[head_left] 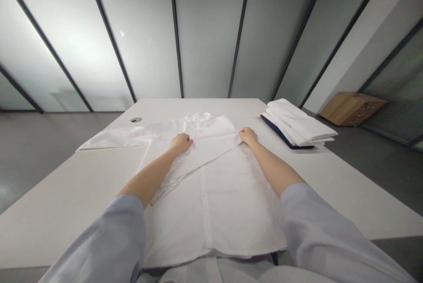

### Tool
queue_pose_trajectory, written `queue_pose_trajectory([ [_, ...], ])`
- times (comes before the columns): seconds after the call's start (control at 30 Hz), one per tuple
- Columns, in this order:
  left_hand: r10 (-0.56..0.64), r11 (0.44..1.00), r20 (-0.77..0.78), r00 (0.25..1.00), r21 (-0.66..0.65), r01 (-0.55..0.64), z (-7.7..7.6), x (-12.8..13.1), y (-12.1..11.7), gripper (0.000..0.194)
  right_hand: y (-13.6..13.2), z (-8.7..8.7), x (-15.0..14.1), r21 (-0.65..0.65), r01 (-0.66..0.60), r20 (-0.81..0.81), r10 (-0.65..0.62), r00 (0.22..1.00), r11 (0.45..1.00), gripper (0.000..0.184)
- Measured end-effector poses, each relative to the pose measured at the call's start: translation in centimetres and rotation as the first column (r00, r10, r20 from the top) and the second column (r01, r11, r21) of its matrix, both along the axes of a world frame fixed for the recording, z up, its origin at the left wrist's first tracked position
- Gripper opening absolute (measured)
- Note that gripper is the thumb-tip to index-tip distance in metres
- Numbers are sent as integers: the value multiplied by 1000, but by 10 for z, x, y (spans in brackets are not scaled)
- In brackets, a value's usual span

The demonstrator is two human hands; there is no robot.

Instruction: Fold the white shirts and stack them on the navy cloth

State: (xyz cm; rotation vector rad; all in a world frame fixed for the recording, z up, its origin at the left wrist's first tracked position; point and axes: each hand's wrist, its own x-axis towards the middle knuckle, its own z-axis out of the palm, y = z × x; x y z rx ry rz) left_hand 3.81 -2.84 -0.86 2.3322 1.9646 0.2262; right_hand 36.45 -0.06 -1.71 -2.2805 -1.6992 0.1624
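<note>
Fingers of the left hand (181, 143) and right hand (248, 137) curl onto the diagonal fold of a smooth white cotton shirt (206, 212) spread flat beneath them, grip unclear, with a navy-edged stack of folded white cloth (297, 123) beyond the right fingers.

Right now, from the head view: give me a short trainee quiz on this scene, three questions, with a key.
1. True or false: the left hand rests on the white shirt.
2. What lies on the table beyond the right hand? A) a cardboard box B) a folded white stack C) a laptop
3. Fill in: the shirt's sleeve spreads out on the person's ___ side.

Key: 1 true; 2 B; 3 left.
</note>
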Motion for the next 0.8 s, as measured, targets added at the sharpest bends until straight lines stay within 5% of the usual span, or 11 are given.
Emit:
queue_pose_trajectory([
  [0.23, -33, 989, -63, 997, -144, 24, 10, 1, 5, 30, 5, 9, -9, -89, 14, 112, -4, 994, 996, 36],
  [0.43, -171, 961, 179, 969, -187, 204, 11, -8, 4, 58, 13, 2, -7, -46, -63, 70, 66, 995, 997, 30],
  [0.53, -242, 936, 254, 936, -193, 295, 10, -12, 4, 52, 13, -3, -7, -5, -33, 55, 33, 998, 999, 30],
  [0.67, -207, 971, 166, 964, -86, 223, 6, -11, 4, 54, 8, -1, -15, 79, 2, 129, -13, 992, 997, 36],
  [0.8, -162, 987, 36, 986, -11, 162, 2, -8, -1, 48, 1, 5, -35, 174, -161, 229, 119, 966, 971, 38],
])
